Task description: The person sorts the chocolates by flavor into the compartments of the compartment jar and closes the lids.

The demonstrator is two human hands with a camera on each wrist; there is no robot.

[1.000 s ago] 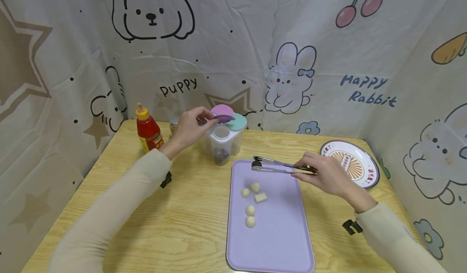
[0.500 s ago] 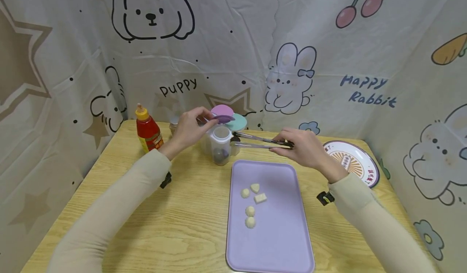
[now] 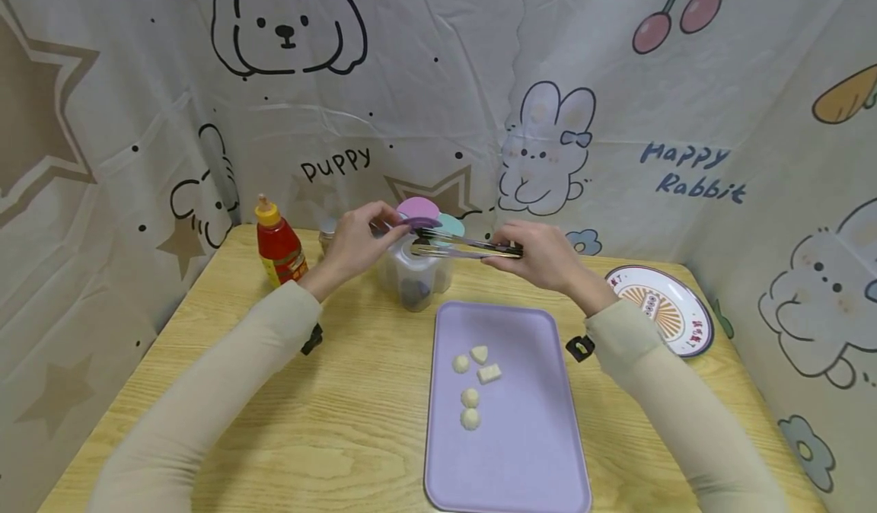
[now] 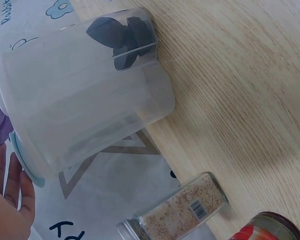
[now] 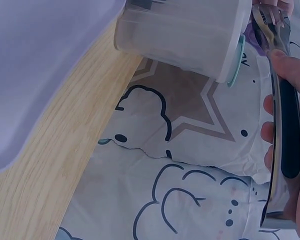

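Note:
In the head view, my left hand point(image 3: 361, 240) pinches a raised purple lid point(image 3: 423, 222) on a clear container point(image 3: 444, 273) with compartments and pink and teal lids. My right hand point(image 3: 537, 254) grips metal tongs point(image 3: 473, 248). The tong tips, with a small dark piece point(image 3: 421, 243) between them, overlap the round opening beneath the purple lid. Dark pieces point(image 4: 122, 40) lie at the container's bottom in the left wrist view. Along the right wrist view's right side run the tongs' dark handles point(image 5: 290, 130), with my thumb and fingers round them.
On the lavender tray point(image 3: 510, 456) in front lie several small white pieces point(image 3: 470, 397). A patterned plate point(image 3: 674, 338) stands at the right. A red sauce bottle point(image 3: 279, 246) and a jar of brownish grains point(image 4: 182, 207) stand left of the container, near the back cloth.
My right hand has carried the tongs and the dark piece left and up from over the tray to the container's opening. My left hand keeps the purple lid raised, in the same place.

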